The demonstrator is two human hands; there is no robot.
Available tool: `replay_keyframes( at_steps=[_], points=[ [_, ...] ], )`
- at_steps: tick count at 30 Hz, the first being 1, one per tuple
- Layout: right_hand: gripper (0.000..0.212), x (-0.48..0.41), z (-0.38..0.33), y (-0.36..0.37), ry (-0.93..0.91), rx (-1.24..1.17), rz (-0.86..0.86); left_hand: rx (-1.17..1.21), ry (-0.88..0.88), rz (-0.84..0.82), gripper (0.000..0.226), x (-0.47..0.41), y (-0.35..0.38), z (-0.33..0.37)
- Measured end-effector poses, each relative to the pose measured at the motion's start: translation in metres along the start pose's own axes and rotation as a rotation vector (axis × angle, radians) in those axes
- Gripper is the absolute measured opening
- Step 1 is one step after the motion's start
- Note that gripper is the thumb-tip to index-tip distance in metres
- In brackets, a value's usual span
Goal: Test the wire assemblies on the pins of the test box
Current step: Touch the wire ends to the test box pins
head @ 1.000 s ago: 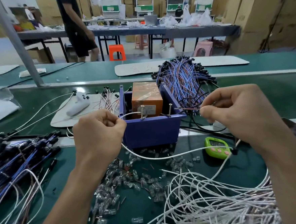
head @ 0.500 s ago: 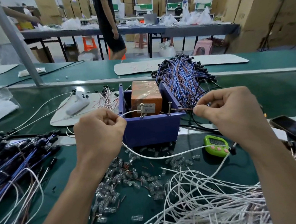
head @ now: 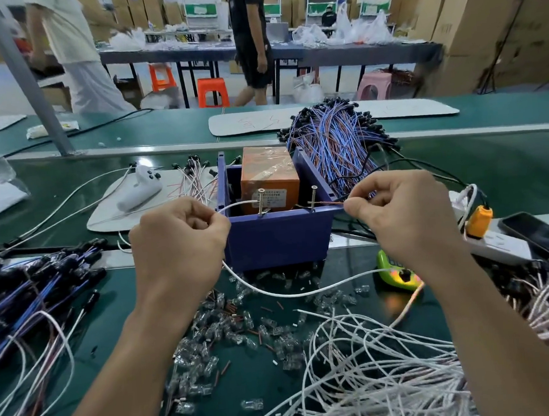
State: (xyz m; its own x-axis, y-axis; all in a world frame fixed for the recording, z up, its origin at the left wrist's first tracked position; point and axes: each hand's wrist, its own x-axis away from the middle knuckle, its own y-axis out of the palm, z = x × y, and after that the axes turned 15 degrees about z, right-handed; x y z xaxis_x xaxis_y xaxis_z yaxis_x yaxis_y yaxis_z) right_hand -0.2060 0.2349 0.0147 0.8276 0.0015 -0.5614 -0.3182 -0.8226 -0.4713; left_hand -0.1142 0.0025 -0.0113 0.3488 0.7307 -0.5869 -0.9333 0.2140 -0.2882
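A blue test box (head: 278, 236) stands at the middle of the green bench, with an orange unit (head: 269, 175) inside and two upright screw pins on its front rim. My left hand (head: 178, 240) pinches one end of a white wire (head: 282, 293) and holds its tip against the left pin (head: 260, 201). My right hand (head: 403, 213) pinches the wire's other end, whose thin bare lead (head: 326, 202) touches the right pin (head: 313, 198). The white wire sags in a loop below the box between both hands.
White wires (head: 375, 373) pile at the front right, dark blue wire assemblies (head: 22, 290) at the left, blue-brown ones (head: 336, 141) behind the box. Clear plastic caps (head: 242, 330) litter the bench. A green timer (head: 396, 272), power strip (head: 496, 244) and phone (head: 541, 234) lie right.
Both hands keep the wire ends at the pins; the right hand has shifted slightly left toward its pin. The view has tilted a little. People in the background have walked on.
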Motion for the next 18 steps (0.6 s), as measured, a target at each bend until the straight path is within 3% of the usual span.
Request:
replay_keyframes(
  at_steps=[5,9,12,16,18],
  points=[
    [0.019,-0.002,0.003,-0.007,0.006,-0.016,-0.009,0.000,0.017,-0.007,0.025,0.003,0.000,0.000],
    [0.009,-0.010,-0.003,-0.034,-0.005,-0.095,-0.217,0.082,0.004,0.009,0.016,0.002,-0.004,0.000],
    [0.009,-0.009,-0.010,-0.041,0.021,-0.182,-0.376,0.296,-0.178,0.040,0.004,-0.001,-0.005,0.003],
    [0.015,0.002,-0.018,-0.021,0.086,-0.216,-0.561,0.561,-0.546,0.128,0.020,-0.005,-0.007,0.010],
    [0.016,0.010,-0.021,-0.008,0.142,-0.214,-0.671,0.620,-0.709,0.138,0.015,-0.010,-0.009,0.009]
  ],
)
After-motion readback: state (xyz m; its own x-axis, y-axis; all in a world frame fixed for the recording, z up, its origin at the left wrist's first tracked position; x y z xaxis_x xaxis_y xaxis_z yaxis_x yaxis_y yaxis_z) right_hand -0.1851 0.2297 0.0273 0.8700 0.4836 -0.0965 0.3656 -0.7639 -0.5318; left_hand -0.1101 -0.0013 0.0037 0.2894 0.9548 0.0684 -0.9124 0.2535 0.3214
